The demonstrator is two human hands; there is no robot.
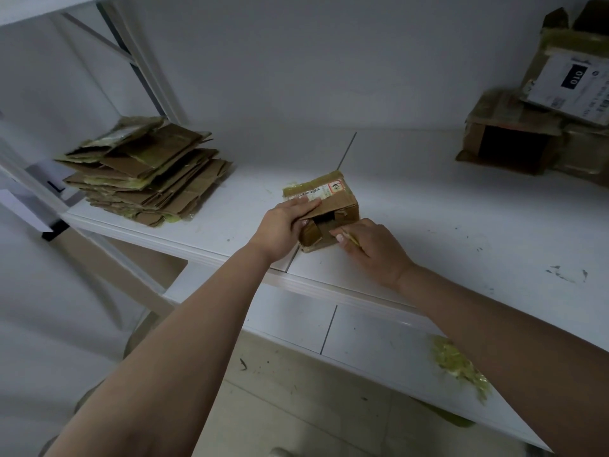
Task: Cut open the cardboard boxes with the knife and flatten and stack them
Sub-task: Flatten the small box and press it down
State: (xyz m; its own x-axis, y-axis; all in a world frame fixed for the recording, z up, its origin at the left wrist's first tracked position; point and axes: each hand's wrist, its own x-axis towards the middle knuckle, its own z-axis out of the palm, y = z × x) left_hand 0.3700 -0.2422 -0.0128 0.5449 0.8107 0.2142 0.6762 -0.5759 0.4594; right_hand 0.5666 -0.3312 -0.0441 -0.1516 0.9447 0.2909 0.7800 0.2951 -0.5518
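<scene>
Fingers of both hands are working at 1 small brown cardboard box sitting near the front edge of the white shelf board. I am pressing my left hand flat across the box's top panel, fingertips lying on the white shipping label, thumb curling over the near rim. I am closing my right hand around a thin yellowish knife; its blade tip is too small to make out. From that right hand the box's open end lies at about 10 o'clock, touching my fingertips, with loose flaps hanging around the dark opening. The box's long axis is running from 7 o'clock toward 1 o'clock, so I judge the next cut is needing to travel along that line, away from my holding hand. My right hand is nearer the opening; my left is anchoring. A stack of flattened brown cardboard is waiting at 9 o'clock, and several uncut taped boxes are sitting at 2 o'clock.
</scene>
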